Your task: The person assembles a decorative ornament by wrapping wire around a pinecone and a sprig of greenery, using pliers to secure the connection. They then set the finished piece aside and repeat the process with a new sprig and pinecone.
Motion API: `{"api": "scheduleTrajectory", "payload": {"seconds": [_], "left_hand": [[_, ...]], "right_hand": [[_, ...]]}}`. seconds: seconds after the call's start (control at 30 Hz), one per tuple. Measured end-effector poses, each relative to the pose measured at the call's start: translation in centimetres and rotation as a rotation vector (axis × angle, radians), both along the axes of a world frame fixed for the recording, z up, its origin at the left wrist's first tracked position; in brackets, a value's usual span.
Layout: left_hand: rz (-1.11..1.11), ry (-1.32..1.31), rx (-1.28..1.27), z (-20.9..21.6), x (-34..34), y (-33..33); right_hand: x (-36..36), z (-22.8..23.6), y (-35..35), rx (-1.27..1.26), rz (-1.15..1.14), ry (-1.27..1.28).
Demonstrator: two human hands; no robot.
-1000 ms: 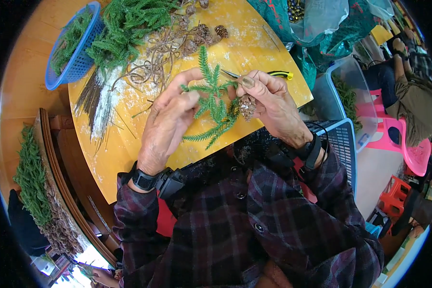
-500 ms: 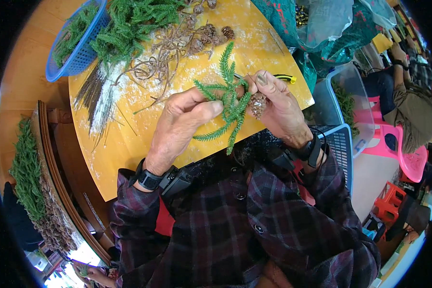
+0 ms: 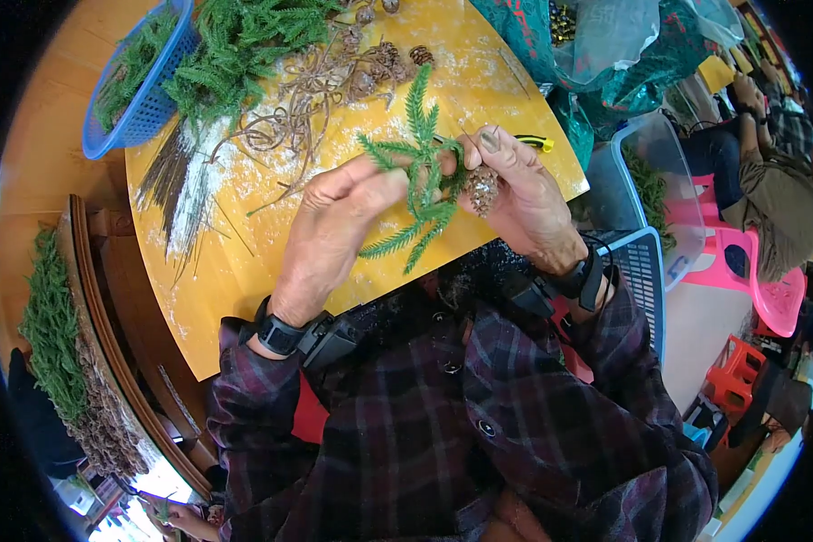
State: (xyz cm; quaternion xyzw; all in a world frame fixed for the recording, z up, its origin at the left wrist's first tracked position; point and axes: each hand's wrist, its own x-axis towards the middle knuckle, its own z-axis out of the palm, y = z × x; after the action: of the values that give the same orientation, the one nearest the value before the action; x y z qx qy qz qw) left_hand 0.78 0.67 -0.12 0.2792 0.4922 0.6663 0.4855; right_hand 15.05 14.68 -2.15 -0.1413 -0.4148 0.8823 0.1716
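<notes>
My left hand [image 3: 332, 212] is closed, thumb and fingers pinching a green artificial pine sprig [image 3: 419, 172] above the table. The sprig's several needled arms spread up, left and down. Close against its right side hangs a brown pine cone [image 3: 483, 191] with whitish flecks. My right hand [image 3: 528, 194] is closed with thumb and fingertips at the top of the cone; the stem there is mostly hidden by the fingers. Behind the right fingers a yellow and black tool [image 3: 535, 143] lies on the table, only partly visible.
The yellow table [image 3: 212, 316] carries white flakes, a green sprig pile [image 3: 235, 54], brown stems with cones [image 3: 307, 99] and thin dark wires [image 3: 167, 172]. A blue basket [image 3: 144, 108] stands at left. Green plastic bags [image 3: 637, 86] and a clear bin [image 3: 646, 163] are at right. Other people work nearby.
The sprig has turned slightly and shifted a little up and left, with my left thumb moving along with it. The cone faces slightly differently in my right hand.
</notes>
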Motion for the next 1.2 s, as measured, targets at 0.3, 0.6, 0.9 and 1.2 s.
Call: {"api": "scheduleTrajectory", "payload": {"seconds": [0.3,0.6,0.9,1.2], "left_hand": [[0.074,-0.131,-0.068,-0.1,-0.2,0.0],[0.009,0.140,-0.134,-0.2,-0.1,0.0],[-0.018,-0.051,-0.036,0.5,0.1,0.0],[0.057,0.008,-0.052,-0.4,-0.3,-0.3]], "right_hand": [[-0.1,0.1,-0.2,-0.102,-0.051,-0.043],[0.0,0.2,-0.1,-0.061,-0.047,-0.068],[0.1,0.1,-0.3,0.163,-0.116,-0.037],[0.4,0.7,-0.7,0.256,-0.100,-0.052]]}}
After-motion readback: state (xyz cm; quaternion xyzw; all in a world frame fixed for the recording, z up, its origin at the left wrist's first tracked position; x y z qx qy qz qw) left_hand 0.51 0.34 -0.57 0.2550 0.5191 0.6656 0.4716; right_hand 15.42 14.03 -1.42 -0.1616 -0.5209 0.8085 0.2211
